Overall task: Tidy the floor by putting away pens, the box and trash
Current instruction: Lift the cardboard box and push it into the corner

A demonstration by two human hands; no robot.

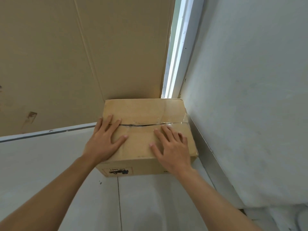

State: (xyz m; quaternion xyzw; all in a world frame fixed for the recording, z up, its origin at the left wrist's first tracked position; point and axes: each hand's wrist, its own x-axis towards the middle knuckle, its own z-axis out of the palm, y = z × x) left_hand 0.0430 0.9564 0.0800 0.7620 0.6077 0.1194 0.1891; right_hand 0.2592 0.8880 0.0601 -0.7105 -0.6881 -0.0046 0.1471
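Observation:
A closed brown cardboard box sits on the pale floor in the corner, its top flaps meeting along a torn, taped seam. A label with black print shows on its near side. My left hand lies flat on the left part of the lid, fingers spread across the seam. My right hand lies flat on the right part of the lid, fingers apart and pointing toward the seam. Neither hand grips anything. No pens or trash are in view.
A large cardboard sheet leans against the wall behind the box. A white wall with a metal skirting strip runs along the right. A bright window frame stands in the corner. Pale floor tiles lie in front.

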